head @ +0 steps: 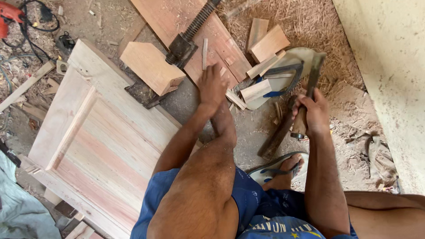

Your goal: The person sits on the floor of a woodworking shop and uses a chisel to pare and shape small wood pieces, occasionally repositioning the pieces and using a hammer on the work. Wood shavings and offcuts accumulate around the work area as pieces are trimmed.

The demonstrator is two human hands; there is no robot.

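My right hand [313,111] grips the wooden handle of a long flat-bladed cutting tool [312,79], whose blade points away from me over a pile of small wood offcuts [262,66]. My left hand [211,86] reaches forward over my raised knee, fingers spread, resting near a reddish plank [177,20] and thin wood slivers on the ground. It holds nothing that I can see. A thick wood block [148,66] lies left of that hand beside a black clamp head [180,48].
A pale framed wooden door panel [95,132] lies at left. A threaded clamp screw [199,20] crosses the plank. A flip-flop [283,73] sits among offcuts; another is on my foot [281,170]. A red power tool [9,15] with cables is far left. A pale wall [394,66] stands right.
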